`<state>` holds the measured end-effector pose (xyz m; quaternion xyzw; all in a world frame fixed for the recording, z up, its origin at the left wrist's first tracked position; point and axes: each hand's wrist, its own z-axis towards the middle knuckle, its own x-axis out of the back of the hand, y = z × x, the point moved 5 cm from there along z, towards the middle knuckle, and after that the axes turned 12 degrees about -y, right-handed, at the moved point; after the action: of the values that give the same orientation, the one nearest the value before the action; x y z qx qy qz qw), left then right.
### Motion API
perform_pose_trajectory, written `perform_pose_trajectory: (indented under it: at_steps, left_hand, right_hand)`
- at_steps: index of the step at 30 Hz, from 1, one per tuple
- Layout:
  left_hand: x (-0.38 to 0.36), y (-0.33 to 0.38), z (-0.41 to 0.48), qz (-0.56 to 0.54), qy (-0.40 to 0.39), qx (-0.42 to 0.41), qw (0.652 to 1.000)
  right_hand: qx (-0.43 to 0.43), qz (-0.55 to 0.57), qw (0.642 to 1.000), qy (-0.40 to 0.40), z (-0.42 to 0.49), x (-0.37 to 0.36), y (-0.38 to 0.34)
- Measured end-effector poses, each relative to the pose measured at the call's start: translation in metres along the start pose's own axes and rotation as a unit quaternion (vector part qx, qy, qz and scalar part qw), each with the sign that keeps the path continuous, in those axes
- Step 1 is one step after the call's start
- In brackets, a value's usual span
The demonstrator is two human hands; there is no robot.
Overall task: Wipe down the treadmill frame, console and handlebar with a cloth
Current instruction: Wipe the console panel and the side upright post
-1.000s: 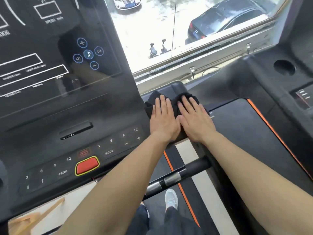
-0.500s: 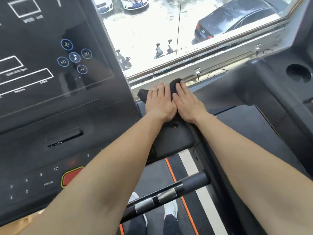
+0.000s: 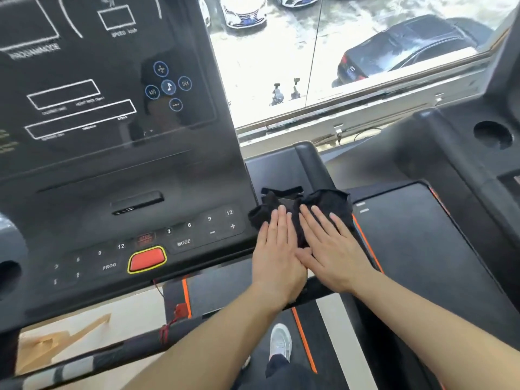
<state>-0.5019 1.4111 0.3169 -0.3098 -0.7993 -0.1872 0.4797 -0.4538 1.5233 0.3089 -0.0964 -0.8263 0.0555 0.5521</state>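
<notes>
A black cloth (image 3: 326, 205) lies crumpled on the black treadmill frame arm (image 3: 311, 161) just right of the console (image 3: 112, 164). My left hand (image 3: 277, 254) and my right hand (image 3: 333, 249) lie side by side, palms down and fingers flat, pressing on the near part of the cloth. The far part of the cloth bunches up beyond my fingertips. The handlebar (image 3: 84, 364), black with silver grip plates, runs across the bottom left under my left forearm.
A red stop button (image 3: 147, 259) and number keys sit on the console's lower edge. A second treadmill (image 3: 422, 249) with an orange-edged belt stands right, its console with a cup hole (image 3: 492, 134). A window faces parked cars. My shoe (image 3: 280, 343) rests on the belt.
Both hands slid the cloth forward up the frame arm toward the window, then pulled it back toward me beside the console's corner. The cloth now bunches ahead of my fingers.
</notes>
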Motion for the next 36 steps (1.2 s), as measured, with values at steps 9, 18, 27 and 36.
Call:
perform_pose_trajectory:
  at_steps: [9,18,27,36]
  left_hand:
    - [0.057,-0.028,0.098,-0.078,-0.029,0.006,0.996]
    - [0.102,-0.049,0.197,-0.112,-0.026,-0.048,0.992]
    - [0.086,-0.001,0.145,-0.081,0.007,-0.076,0.994]
    - [0.021,0.069,0.032,-0.109,-0.005,-0.054,0.993]
  right_hand:
    - [-0.038,0.029,0.999,0.005,0.100,0.054,0.038]
    - [-0.077,0.210,0.974,0.024,0.181,0.087,0.079]
    - [-0.131,0.466,0.873,0.056,0.104,0.060,0.081]
    - [-0.112,0.568,0.815,0.028,-0.010,-0.019,0.083]
